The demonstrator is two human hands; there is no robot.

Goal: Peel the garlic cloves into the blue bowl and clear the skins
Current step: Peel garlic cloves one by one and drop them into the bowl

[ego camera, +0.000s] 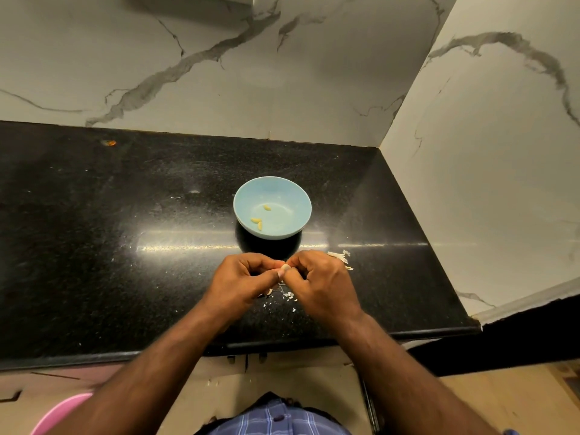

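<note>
A blue bowl (272,186) stands on the black counter (125,246), with three peeled garlic cloves (256,220) lying in its bottom. Just in front of the bowl, my left hand (241,281) and my right hand (320,281) meet above the counter. Both pinch one small garlic clove (285,267) between their fingertips; most of the clove is hidden by the fingers. Pale skins (340,257) lie on the counter right of my right hand, and small flakes of skin (290,296) are scattered under my hands.
Marble walls close the counter at the back and on the right (470,183). The counter's front edge (282,342) runs just below my wrists. A pink round object (62,412) shows at the lower left, below the counter. A small orange speck (109,142) lies far left.
</note>
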